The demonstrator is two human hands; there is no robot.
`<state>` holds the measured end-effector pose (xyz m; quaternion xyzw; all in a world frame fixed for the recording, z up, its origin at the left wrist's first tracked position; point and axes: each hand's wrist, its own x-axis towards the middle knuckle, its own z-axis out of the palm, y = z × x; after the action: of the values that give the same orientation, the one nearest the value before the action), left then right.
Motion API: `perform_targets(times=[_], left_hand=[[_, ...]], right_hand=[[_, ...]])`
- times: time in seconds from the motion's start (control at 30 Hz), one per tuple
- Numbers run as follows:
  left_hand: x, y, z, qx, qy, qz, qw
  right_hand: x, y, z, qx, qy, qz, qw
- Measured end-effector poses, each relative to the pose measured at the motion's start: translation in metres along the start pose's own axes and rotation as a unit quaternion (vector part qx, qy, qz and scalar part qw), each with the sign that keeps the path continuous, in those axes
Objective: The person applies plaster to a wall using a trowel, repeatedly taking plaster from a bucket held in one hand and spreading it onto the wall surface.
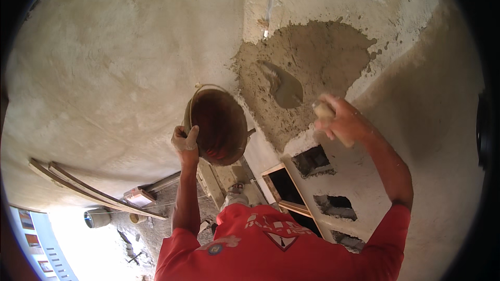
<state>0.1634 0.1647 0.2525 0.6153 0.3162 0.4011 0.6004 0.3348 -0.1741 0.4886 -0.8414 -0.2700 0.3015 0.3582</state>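
My left hand (186, 143) grips the rim of a dark bucket (219, 125), thumb over the edge. The bucket is tilted so its dark inside faces up toward me, and its thin handle arches at the far side. In my right hand (341, 119) is the pale, thick handle of a trowel. The trowel's grey blade (289, 92) lies against a patch of wet mortar (333, 47) on the wall, with a lighter smear of mortar along its left edge. The patch is darker than the dry plaster around it.
A smooth plastered wall (125, 62) fills the left. Below the mortar are several rough square holes (314, 161) and a wooden frame (285, 187). My foot (236, 188) stands on planks (211, 184). Far below are a grey bucket (97, 218) and long curved boards (94, 190).
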Motion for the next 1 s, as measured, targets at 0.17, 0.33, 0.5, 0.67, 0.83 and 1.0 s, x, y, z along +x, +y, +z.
perform_targets(times=[0.17, 0.33, 0.5, 0.67, 0.83, 1.0], left_hand=[[-0.015, -0.045, -0.03, 0.051, 0.036, -0.03, 0.998], [-0.027, -0.089, -0.063, 0.072, 0.079, -0.086, 0.991], [-0.032, -0.119, -0.084, 0.103, 0.13, -0.128, 0.978], [-0.031, -0.157, -0.093, 0.219, 0.101, -0.158, 0.958], [-0.041, -0.152, -0.13, 0.22, 0.13, -0.232, 0.939], [-0.072, -0.274, -0.161, 0.246, 0.121, -0.325, 0.905]], right_hand=[[0.029, -0.045, -0.008, -0.204, 0.031, -0.152, 0.966], [0.026, -0.134, 0.022, -0.228, -0.058, -0.239, 0.942], [0.058, -0.142, 0.026, -0.178, -0.192, -0.276, 0.925], [0.135, -0.014, -0.071, -0.12, 0.172, 0.07, 0.975], [0.075, -0.029, -0.14, -0.049, 0.367, -0.031, 0.928], [0.033, 0.079, -0.08, 0.0, 0.279, 0.059, 0.959]])
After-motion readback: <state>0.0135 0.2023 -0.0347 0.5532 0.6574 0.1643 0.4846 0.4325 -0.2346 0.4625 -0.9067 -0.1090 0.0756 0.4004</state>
